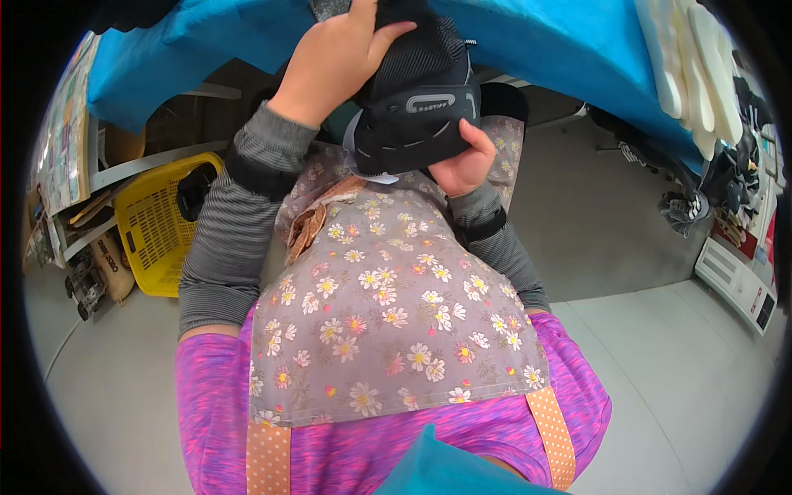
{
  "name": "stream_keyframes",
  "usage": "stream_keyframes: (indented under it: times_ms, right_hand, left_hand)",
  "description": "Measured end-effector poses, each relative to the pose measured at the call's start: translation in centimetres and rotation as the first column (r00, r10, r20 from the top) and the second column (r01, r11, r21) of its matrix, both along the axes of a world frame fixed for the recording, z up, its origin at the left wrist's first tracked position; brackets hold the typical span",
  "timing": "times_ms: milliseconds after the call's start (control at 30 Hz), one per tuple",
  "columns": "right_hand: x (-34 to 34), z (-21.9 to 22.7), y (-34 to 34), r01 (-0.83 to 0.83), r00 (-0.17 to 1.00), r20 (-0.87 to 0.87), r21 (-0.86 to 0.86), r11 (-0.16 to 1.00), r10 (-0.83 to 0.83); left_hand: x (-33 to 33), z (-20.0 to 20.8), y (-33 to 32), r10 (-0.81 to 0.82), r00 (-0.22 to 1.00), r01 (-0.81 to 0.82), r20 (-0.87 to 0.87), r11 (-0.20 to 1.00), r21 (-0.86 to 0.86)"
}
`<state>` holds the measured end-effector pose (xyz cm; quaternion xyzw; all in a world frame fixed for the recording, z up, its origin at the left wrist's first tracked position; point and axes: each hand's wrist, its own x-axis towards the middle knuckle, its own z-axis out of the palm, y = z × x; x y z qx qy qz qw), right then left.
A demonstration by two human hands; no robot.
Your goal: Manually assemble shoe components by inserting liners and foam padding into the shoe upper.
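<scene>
A black padded fabric piece [412, 99] with mesh, grey trim and a raised oval badge is held up above my lap; its exact kind I cannot make out. My right hand [466, 165] grips its lower right side, thumb on the front. At its upper left is my left hand [334, 62], thumb stretched across the mesh and apart from the raised index finger. The top picture edge cuts off my left fingertips. A pale flap [375, 176] shows along the black piece's lower edge. Below it spreads my grey flowered apron [396, 305].
A blue-covered table [544, 41] curves across the front. White foam-like strips [701, 74] hang over its right end, near black items [747, 124]. At left, a yellow basket [157, 239] holds something black. A white appliance [734, 280] stands on the floor at right.
</scene>
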<state>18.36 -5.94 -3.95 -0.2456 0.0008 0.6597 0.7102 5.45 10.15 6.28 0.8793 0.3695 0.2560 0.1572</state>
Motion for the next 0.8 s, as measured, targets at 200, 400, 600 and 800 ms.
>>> stream_keyframes:
  times_ms: [200,400,600,800]
  right_hand:
    - [-0.3,-2.3,1.7,0.043,0.982,-0.181,-0.025,0.999,-0.047]
    - [-0.2,-3.2,2.3,0.003,0.987,-0.163,0.002,1.0,-0.003]
    - [-0.1,-2.1,2.2,-0.027,0.985,-0.169,0.094,0.995,0.042]
    - [0.2,-0.6,1.6,0.029,0.954,-0.3,0.061,0.998,-0.009]
  left_hand:
    - [0.2,-4.3,2.9,-0.075,0.997,0.074,0.0,0.985,-0.157]
    - [-0.4,-8.4,2.6,0.001,1.0,-0.003,-0.007,0.976,-0.217]
    - [-1.4,-10.3,3.0,-0.113,0.983,0.129,-0.145,0.986,0.108]
    - [0.9,-0.4,0.3,0.019,0.919,0.144,0.393,0.913,-0.382]
